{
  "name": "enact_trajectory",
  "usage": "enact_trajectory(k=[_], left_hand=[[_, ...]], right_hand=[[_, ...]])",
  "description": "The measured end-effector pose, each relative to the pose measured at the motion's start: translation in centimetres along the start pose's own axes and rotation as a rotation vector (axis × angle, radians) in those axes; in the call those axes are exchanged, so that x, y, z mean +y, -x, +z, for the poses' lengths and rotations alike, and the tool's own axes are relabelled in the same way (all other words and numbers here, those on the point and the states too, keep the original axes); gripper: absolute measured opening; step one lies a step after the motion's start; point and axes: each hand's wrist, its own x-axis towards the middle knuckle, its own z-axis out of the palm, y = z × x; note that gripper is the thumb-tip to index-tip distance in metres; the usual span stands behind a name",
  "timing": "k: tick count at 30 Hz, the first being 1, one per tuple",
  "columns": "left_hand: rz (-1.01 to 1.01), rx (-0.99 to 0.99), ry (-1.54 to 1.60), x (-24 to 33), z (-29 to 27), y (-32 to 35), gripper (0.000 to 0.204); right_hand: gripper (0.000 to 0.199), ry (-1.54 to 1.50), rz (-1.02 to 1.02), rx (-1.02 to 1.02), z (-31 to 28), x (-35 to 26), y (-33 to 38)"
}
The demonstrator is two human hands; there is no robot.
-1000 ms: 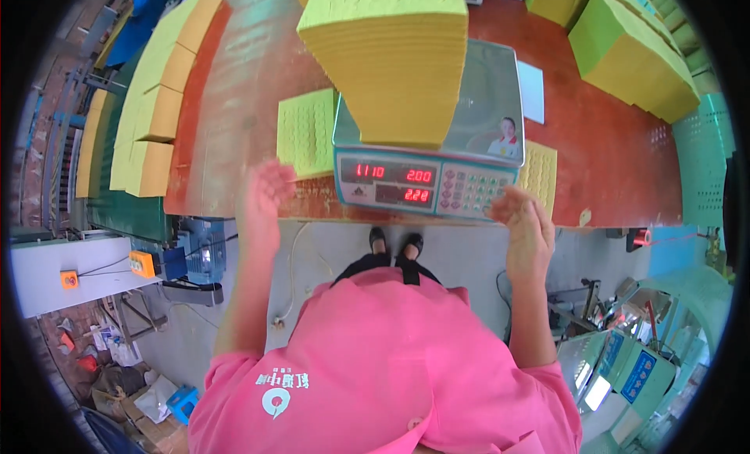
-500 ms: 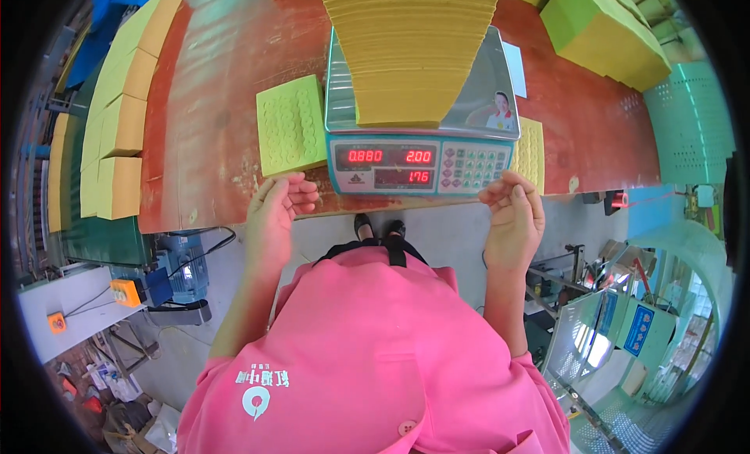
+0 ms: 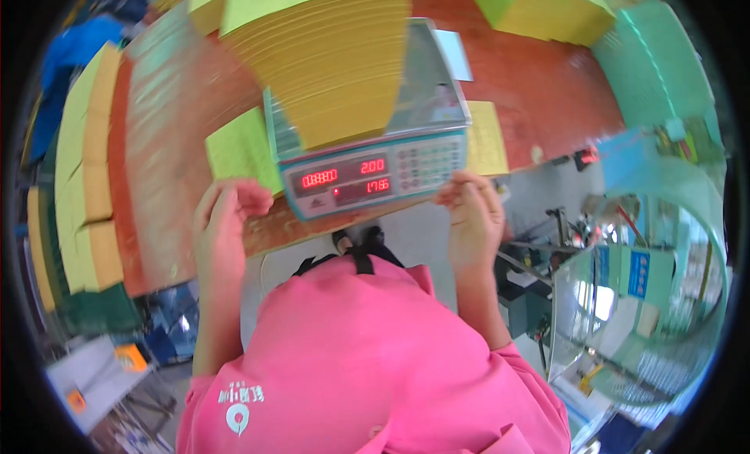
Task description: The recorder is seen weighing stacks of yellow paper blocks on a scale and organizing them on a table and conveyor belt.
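My left hand (image 3: 226,220), left of centre in the frame, has its fingers loosely curled, apart from the thumb, near a low yellow stack (image 3: 241,151). My right hand (image 3: 475,216), right of centre, bends by the scale (image 3: 301,202) (too blurred; I cannot tell whether fingertips meet). The tall yellow stack (image 3: 336,71) stands on the scale, upper centre.
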Motion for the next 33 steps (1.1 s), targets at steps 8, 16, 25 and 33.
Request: enact_trajectory(k=[8,16,25,33], left_hand=[[-0.037,-0.740,-0.430,-0.4,11.4,0.0,0.021],[0.771,-0.715,-1.037,-11.7,28.3,-3.5,0.056],[0.550,-0.330,-1.510,-20.2,36.3,-6.8,0.067],[0.574,-0.379,-0.962,-21.9,36.6,-1.4,0.055]], right_hand=[[0.021,0.094,0.200,0.074,-2.6,0.7,4.2],[0.020,-0.128,0.177,0.245,-10.4,-0.7,3.5],[0.030,0.032,0.430,0.189,-21.7,-2.3,-1.3],[0.030,0.447,0.296,-0.067,-25.6,-1.8,-7.8]])
